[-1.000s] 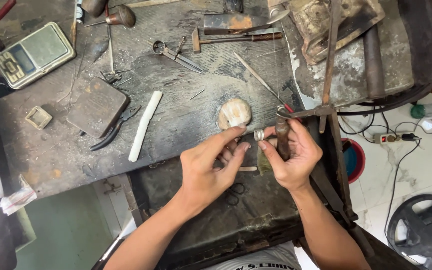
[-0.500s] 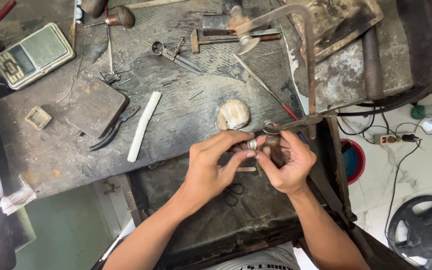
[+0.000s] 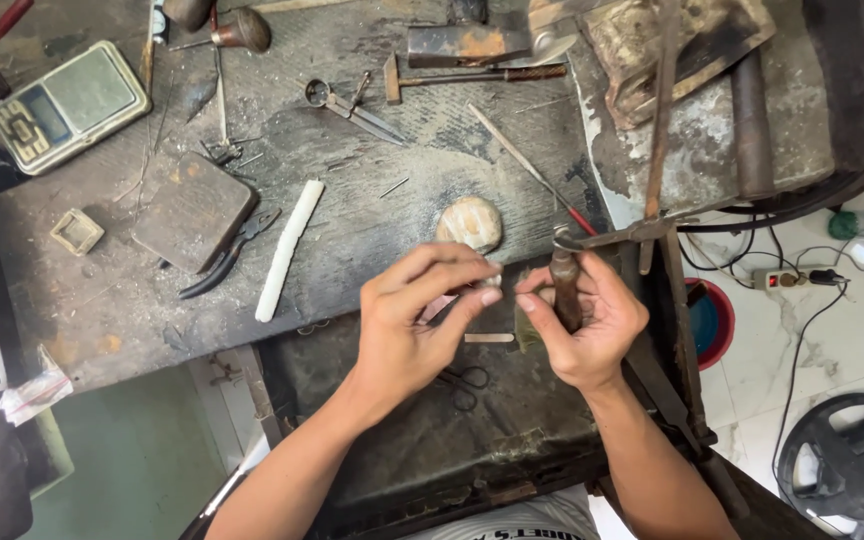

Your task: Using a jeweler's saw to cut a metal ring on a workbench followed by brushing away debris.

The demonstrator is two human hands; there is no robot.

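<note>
My left hand (image 3: 417,320) pinches a small pale piece (image 3: 493,283) between thumb and forefinger, over the bench's front edge. My right hand (image 3: 587,325) is closed around the dark wooden handle (image 3: 564,288) of a metal saw frame (image 3: 652,228). The frame rises away from me across the bench. The fingertips of both hands almost meet at the small piece. A thin pale strip (image 3: 489,338) lies under the hands on the dark lower tray (image 3: 402,440). I cannot see the piece's shape clearly.
On the worn bench (image 3: 382,200) lie a round pale lump (image 3: 469,222), a white stick (image 3: 289,250), pliers (image 3: 227,260), a dark block (image 3: 192,210), a digital scale (image 3: 67,105), dividers (image 3: 352,105) and a hammer (image 3: 472,72). A power strip (image 3: 792,278) lies on the floor at right.
The saw frame swung left half a second ago and now stands upright again. My hands have stayed together at the bench's edge, with the right hand turned slightly on the handle.
</note>
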